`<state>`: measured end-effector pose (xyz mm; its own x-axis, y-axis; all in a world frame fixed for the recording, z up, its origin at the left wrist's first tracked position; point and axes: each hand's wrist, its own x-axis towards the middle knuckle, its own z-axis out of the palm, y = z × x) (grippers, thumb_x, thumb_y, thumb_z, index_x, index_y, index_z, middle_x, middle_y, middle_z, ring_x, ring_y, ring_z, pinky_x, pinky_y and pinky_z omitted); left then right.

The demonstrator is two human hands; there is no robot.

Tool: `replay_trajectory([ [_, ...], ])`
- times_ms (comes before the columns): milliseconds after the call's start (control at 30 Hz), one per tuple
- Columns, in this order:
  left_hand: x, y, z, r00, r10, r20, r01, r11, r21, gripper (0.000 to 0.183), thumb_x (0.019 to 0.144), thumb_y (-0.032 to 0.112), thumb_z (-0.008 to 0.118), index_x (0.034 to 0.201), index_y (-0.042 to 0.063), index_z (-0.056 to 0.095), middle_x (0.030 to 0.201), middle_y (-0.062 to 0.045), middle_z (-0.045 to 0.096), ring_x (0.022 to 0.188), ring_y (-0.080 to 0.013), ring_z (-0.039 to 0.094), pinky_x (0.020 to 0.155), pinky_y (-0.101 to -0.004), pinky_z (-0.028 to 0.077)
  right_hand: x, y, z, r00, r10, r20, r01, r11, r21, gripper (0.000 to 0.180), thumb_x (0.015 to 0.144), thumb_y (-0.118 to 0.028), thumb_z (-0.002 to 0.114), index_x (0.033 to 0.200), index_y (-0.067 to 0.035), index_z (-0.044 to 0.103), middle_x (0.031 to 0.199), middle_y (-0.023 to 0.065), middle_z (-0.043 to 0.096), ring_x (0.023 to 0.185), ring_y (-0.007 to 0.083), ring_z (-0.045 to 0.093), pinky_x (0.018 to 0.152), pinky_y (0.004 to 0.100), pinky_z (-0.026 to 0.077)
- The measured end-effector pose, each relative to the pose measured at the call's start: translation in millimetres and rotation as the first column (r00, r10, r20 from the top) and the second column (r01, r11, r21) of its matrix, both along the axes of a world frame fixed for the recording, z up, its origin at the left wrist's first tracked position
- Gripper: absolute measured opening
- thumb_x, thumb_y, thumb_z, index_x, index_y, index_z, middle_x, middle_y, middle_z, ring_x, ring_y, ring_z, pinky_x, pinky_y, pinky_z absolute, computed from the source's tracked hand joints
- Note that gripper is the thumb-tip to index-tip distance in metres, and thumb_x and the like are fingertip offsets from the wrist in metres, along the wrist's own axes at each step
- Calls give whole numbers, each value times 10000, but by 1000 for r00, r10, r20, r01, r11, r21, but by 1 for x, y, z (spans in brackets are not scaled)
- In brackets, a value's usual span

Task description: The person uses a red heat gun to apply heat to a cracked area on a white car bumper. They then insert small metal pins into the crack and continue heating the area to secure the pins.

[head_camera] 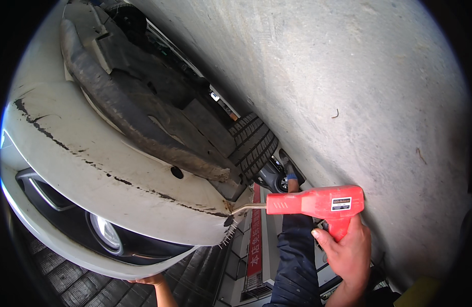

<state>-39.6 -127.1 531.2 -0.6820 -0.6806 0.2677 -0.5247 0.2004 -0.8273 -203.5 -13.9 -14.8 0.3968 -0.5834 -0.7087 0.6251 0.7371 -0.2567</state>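
My right hand [349, 245] grips the handle of a red hot stapler [314, 201], a pistol-shaped plastic welder with a label on its side. Its bent metal tip reaches the damaged corner of a white car bumper [151, 169]; whether it touches cannot be told. Along the edge beside that corner, a row of thin metal staple ends [229, 232] sticks out. A long dark scrape with chipped paint runs across the bumper. My left hand [149, 280] is against the bumper's lower rim in the picture, fingers partly hidden behind it.
A worn dark rubber strip [132, 122] lines the car's underside. Behind it stands a front tyre [253, 144] on the concrete floor [358, 76]. A leg in dark trousers [295, 257] extends beneath the stapler. A fog lamp [105, 232] sits in the bumper. A red banner [255, 234] bears writing.
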Motion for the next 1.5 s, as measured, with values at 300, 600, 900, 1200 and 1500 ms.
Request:
replay_trajectory([
  [300, -1, 2, 3, 988, -12, 151, 14, 1000, -13, 701, 1057, 510, 121, 1436, -52, 298, 1444, -264, 365, 1309, -371, 417, 1091, -489, 369, -4, -7, 2, 981, 195, 3, -195, 979, 62, 539, 707, -255, 818, 1114, -6, 567, 842, 158, 712, 786, 398, 683, 706, 455, 532],
  [600, 12, 2, 53, 993, -3, 116, -1, 1000, 29, 667, 1061, 489, 130, 1446, -28, 305, 1428, -256, 387, 1293, -371, 438, 1072, -480, 395, -4, -7, 4, 976, 202, -87, -200, 979, 32, 548, 717, -302, 822, 1110, -14, 574, 825, 172, 708, 781, 414, 676, 687, 477, 526],
  [900, 5, 2, 30, 999, 9, 46, -9, 1000, 0, 668, 1060, 487, 133, 1459, -23, 296, 1440, -259, 382, 1300, -371, 437, 1086, -480, 384, 1, 0, 3, 982, 166, -91, -164, 986, 27, 330, 768, -124, 773, 1025, -7, 603, 626, 105, 650, 482, 235, 629, 506, 363, 480],
  [1200, -1, 2, 10, 999, 5, 37, -6, 1000, 31, 662, 1062, 476, 126, 1460, -27, 293, 1456, -260, 369, 1305, -375, 435, 1088, -484, 386, -4, -7, 1, 983, 183, -23, -182, 983, 32, 489, 726, -255, 823, 1050, 19, 581, 829, 183, 703, 769, 405, 681, 690, 458, 531],
  [1500, 5, 2, 14, 997, -7, 74, 9, 1000, -16, 676, 1062, 489, 131, 1469, -28, 285, 1469, -251, 347, 1321, -370, 414, 1092, -487, 375, -4, -13, 5, 959, 267, -97, -261, 963, 64, 475, 743, -272, 787, 1047, 33, 585, 799, 198, 697, 772, 410, 679, 703, 473, 533],
])
